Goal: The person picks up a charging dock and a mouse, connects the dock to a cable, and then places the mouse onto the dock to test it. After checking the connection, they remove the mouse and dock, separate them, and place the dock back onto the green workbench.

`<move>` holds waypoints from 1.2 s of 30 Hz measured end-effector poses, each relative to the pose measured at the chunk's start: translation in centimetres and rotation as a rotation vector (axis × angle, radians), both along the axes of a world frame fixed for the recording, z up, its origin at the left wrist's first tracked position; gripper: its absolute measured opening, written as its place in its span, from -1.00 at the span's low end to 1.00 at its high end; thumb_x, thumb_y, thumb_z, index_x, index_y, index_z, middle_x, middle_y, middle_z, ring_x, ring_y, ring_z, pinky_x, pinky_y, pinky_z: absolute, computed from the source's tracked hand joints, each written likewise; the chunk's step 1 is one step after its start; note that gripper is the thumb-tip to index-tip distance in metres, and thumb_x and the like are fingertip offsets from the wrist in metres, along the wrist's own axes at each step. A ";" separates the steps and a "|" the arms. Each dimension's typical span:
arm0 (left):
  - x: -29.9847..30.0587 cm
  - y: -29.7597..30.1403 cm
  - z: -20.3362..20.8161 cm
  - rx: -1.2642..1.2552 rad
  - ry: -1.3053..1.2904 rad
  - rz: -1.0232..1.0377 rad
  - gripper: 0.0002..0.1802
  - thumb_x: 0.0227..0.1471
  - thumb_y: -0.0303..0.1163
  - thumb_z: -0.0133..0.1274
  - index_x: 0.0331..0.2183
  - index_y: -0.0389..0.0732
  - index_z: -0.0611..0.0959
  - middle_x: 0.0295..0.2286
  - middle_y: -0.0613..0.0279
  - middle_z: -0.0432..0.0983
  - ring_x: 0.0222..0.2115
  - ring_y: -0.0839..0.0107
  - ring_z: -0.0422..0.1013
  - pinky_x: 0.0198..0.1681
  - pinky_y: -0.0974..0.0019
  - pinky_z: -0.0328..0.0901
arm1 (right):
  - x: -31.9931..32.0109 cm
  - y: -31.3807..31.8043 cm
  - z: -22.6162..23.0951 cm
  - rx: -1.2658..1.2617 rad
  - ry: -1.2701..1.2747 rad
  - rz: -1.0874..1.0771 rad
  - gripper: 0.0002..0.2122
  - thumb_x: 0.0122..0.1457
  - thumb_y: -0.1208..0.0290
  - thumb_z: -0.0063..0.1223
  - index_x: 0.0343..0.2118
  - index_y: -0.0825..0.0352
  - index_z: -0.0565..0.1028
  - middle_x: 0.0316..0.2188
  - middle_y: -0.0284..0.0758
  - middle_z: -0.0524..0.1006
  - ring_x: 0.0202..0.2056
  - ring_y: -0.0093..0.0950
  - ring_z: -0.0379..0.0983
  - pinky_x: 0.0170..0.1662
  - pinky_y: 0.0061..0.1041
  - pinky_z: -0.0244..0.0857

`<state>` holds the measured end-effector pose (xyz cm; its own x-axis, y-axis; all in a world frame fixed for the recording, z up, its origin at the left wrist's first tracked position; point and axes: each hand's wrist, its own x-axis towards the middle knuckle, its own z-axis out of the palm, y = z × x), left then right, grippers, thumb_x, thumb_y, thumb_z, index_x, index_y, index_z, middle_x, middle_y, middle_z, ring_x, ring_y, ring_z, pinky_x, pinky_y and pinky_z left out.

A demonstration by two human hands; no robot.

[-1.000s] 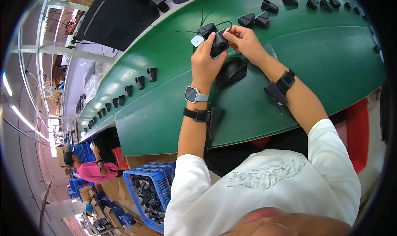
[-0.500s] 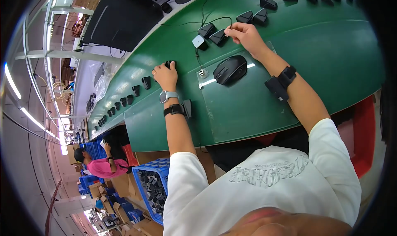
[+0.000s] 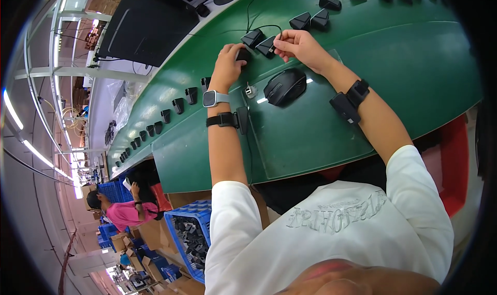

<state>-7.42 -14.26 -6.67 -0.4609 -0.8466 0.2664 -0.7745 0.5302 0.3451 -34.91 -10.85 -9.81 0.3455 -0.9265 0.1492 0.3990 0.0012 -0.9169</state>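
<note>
My left hand (image 3: pixel 229 66) is closed around a small black wedge-shaped block (image 3: pixel 242 56) on the green table, its fingers hiding part of it. My right hand (image 3: pixel 302 47) pinches the end of a thin black cable (image 3: pixel 269 26) just above another black wedge block (image 3: pixel 265 46); a small light tip shows below the fingertips. A further black block (image 3: pixel 252 38) stands close behind. Nearer to me, a black computer mouse (image 3: pixel 285 87) rests on a clear sheet (image 3: pixel 310 139), with a small metal-ended plug (image 3: pixel 251 91) at its left.
Black blocks line the green table (image 3: pixel 429 72) in a row at the left (image 3: pixel 178 105) and at the far right (image 3: pixel 330 2). A dark monitor (image 3: pixel 147 26) stands behind. Lower left, a blue crate (image 3: pixel 189 217) holds black parts; beyond it is a person in pink (image 3: pixel 127 212).
My left hand has left the row of blocks and moved right and away, onto the block beside the cable. My right hand stays near the same spot, pinching the cable end.
</note>
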 end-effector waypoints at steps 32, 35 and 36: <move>-6.8 7.0 -1.4 0.630 1.168 -0.039 -0.57 0.42 -0.02 -0.21 -0.30 -0.19 0.45 -0.43 -0.02 0.61 -0.63 0.48 0.42 -0.66 0.50 0.18 | -0.1 0.5 0.4 -0.238 0.087 -0.038 -0.88 0.14 0.45 0.33 -0.34 0.38 0.63 -0.43 -0.39 0.64 -0.42 -0.66 0.49 -0.29 -0.62 0.40; -6.9 7.0 -1.1 0.644 1.159 0.005 -0.60 0.41 -0.05 -0.21 -0.33 -0.16 0.43 -0.50 0.01 0.60 -0.69 0.49 0.38 -0.70 0.51 0.14 | -0.2 0.6 0.3 -0.221 0.144 -0.059 -0.88 0.13 0.45 0.34 -0.36 0.38 0.64 -0.44 -0.40 0.64 -0.44 -0.68 0.49 -0.31 -0.63 0.40; -6.8 7.0 -0.9 0.641 1.160 0.007 -0.60 0.41 -0.05 -0.21 -0.33 -0.16 0.43 -0.50 0.01 0.60 -0.69 0.49 0.38 -0.70 0.51 0.14 | -0.2 0.5 0.2 -0.232 0.167 -0.039 -0.88 0.12 0.45 0.35 -0.36 0.38 0.64 -0.45 -0.40 0.64 -0.45 -0.68 0.49 -0.32 -0.64 0.40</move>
<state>-14.20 -7.27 -7.54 -0.2335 -0.9708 0.0549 0.1353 0.0235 0.9905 -35.15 -10.34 -9.60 0.3474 -0.8874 0.3029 0.2385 -0.2288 -0.9438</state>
